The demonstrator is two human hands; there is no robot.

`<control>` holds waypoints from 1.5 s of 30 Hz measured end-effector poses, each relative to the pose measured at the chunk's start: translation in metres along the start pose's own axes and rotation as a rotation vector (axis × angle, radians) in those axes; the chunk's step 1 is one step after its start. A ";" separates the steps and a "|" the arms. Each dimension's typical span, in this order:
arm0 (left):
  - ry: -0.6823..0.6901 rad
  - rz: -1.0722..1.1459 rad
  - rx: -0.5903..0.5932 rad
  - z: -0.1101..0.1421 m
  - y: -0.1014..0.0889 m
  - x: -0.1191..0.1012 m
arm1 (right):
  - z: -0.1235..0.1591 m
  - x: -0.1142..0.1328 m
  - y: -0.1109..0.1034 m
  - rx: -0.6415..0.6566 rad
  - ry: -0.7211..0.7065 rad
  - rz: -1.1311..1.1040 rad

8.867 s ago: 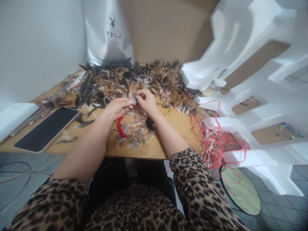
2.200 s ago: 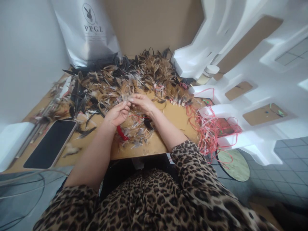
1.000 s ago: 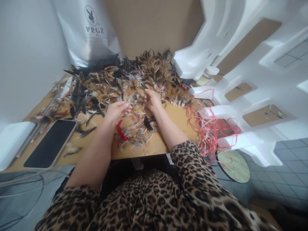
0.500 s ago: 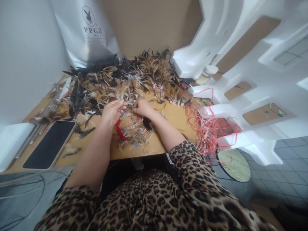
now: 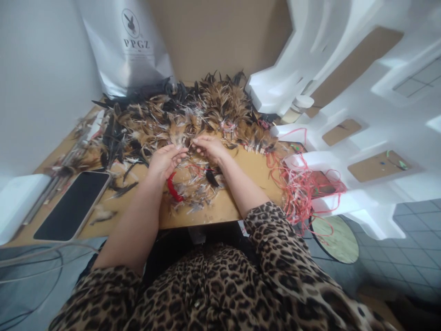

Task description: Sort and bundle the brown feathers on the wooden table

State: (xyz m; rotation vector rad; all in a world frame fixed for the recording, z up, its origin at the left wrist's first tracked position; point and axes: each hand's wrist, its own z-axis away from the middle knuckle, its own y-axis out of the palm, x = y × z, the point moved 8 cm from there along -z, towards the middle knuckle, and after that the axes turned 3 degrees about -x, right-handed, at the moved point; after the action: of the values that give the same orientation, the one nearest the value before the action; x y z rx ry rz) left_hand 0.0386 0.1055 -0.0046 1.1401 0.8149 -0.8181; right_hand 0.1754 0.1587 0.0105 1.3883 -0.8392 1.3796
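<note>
left hand point(image 5: 162, 162) seemingly pinches tan feathers point(image 5: 177, 136), right hand point(image 5: 211, 148) narrowed nearby, contents unclear, apparently mid-arranging, next likely needing a light touch.

Here's the phone point(image 5: 72, 206), screen dark, flat on the worktop point(image 5: 253, 172), a white box point(image 5: 20, 207) near its left! Behind, the silver bag point(image 5: 132, 55) stands tall; over right, white foam point(image 5: 270, 89) towers beside a lidded jar point(image 5: 299, 106), tiled floor point(image 5: 416, 230) below.
</note>
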 end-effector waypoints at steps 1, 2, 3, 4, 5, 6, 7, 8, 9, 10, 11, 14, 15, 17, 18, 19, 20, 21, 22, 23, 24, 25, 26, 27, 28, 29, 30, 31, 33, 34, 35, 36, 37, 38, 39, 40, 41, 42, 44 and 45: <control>-0.006 0.001 0.001 0.000 0.000 0.001 | 0.001 0.000 0.003 0.009 -0.002 -0.011; -0.010 0.004 0.001 -0.001 0.000 0.002 | 0.001 0.001 0.005 0.015 -0.007 -0.012; -0.013 0.008 0.001 -0.001 0.000 0.002 | 0.002 0.001 0.006 0.016 -0.017 -0.003; -0.014 0.012 0.001 0.000 0.000 0.002 | 0.003 0.002 0.007 0.011 -0.034 0.016; -0.014 0.015 0.000 0.000 0.000 0.002 | 0.003 0.004 0.008 0.002 -0.056 0.042; -0.013 0.017 0.000 0.001 0.000 0.002 | 0.004 0.006 0.008 -0.008 -0.080 0.074; -0.015 0.017 0.000 0.001 0.001 0.001 | 0.005 0.009 0.008 -0.013 -0.105 0.107; -0.019 0.015 0.003 0.002 0.002 0.001 | 0.007 0.011 0.010 -0.012 -0.130 0.140; -0.025 0.010 0.009 0.003 0.003 0.001 | 0.008 0.013 0.011 -0.008 -0.155 0.169; -0.030 0.005 0.016 0.004 0.004 0.001 | 0.009 0.015 0.013 -0.001 -0.178 0.195; -0.033 0.000 0.026 0.004 0.005 0.001 | 0.010 0.016 0.015 0.005 -0.201 0.218; -0.028 -0.008 0.054 0.004 0.008 0.001 | 0.010 0.018 0.019 0.013 -0.248 0.268; -0.022 -0.008 0.058 0.004 0.008 0.001 | 0.010 0.018 0.019 0.014 -0.253 0.270; -0.009 -0.010 0.060 0.003 0.008 0.002 | 0.010 0.018 0.020 0.012 -0.250 0.249; 0.000 -0.012 0.058 0.003 0.007 0.002 | 0.010 0.018 0.019 0.010 -0.245 0.232; 0.009 -0.016 0.054 0.002 0.007 0.002 | 0.010 0.018 0.019 0.005 -0.239 0.217; 0.015 -0.022 0.051 0.002 0.007 0.002 | 0.010 0.018 0.018 -0.003 -0.232 0.206; 0.019 -0.031 0.048 0.002 0.007 0.002 | 0.010 0.018 0.017 -0.013 -0.225 0.203; 0.021 -0.040 0.046 0.003 0.007 0.002 | 0.010 0.018 0.016 -0.023 -0.219 0.207; 0.020 -0.051 0.045 0.003 0.007 0.002 | 0.010 0.018 0.015 -0.032 -0.216 0.212; 0.018 -0.063 0.046 0.004 0.008 0.001 | 0.010 0.018 0.014 -0.039 -0.214 0.215; 0.016 -0.076 0.045 0.005 0.009 0.001 | 0.010 0.017 0.014 -0.045 -0.213 0.216; 0.014 -0.092 0.044 0.006 0.010 0.001 | 0.010 0.017 0.014 -0.047 -0.211 0.215; 0.013 -0.109 0.041 0.007 0.010 0.000 | 0.010 0.017 0.014 -0.046 -0.209 0.212; 0.012 -0.128 0.038 0.008 0.011 0.000 | 0.010 0.016 0.015 -0.043 -0.206 0.209; 0.012 -0.150 0.037 0.009 0.011 -0.001 | 0.009 0.015 0.015 -0.039 -0.201 0.205; 0.013 -0.174 0.039 0.010 0.012 0.000 | 0.009 0.015 0.015 -0.035 -0.195 0.198; 0.017 -0.201 0.048 0.010 0.012 0.000 | 0.008 0.014 0.015 -0.033 -0.186 0.180; 0.029 -0.257 0.078 0.010 0.014 0.000 | 0.006 0.012 0.011 -0.049 -0.163 0.098; 0.038 -0.280 0.091 0.009 0.014 0.001 | 0.004 0.011 0.007 -0.068 -0.150 0.041; 0.048 -0.291 0.097 0.008 0.014 0.000 | 0.001 0.011 0.002 -0.095 -0.142 -0.019; 0.057 -0.288 0.092 0.008 0.013 -0.001 | -0.001 0.011 -0.005 -0.131 -0.136 -0.074; 0.064 -0.268 0.077 0.007 0.011 -0.002 | -0.004 0.011 -0.014 -0.176 -0.135 -0.116; 0.071 -0.231 0.055 0.006 0.009 -0.004 | -0.006 0.012 -0.024 -0.229 -0.136 -0.143; 0.080 -0.182 0.033 0.005 0.006 -0.007 | -0.007 0.011 -0.035 -0.293 -0.135 -0.151; 0.088 -0.131 0.011 0.005 0.004 -0.009 | -0.008 0.011 -0.046 -0.360 -0.135 -0.128; 0.095 -0.083 -0.009 0.004 0.002 -0.011 | -0.008 0.012 -0.056 -0.424 -0.150 -0.074; 0.099 -0.044 -0.026 0.004 0.000 -0.012 | -0.008 0.015 -0.064 -0.474 -0.181 0.014; 0.098 0.007 -0.049 0.002 -0.003 -0.013 | -0.006 0.023 -0.072 -0.505 -0.265 0.263; 0.093 0.022 -0.057 0.001 -0.005 -0.013 | -0.006 0.026 -0.072 -0.491 -0.297 0.405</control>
State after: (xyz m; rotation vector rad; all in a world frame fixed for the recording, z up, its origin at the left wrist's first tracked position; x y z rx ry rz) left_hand 0.0287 0.1050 0.0051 1.1418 0.8959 -0.7233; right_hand 0.2442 0.1893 0.0236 1.0802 -1.6062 1.1542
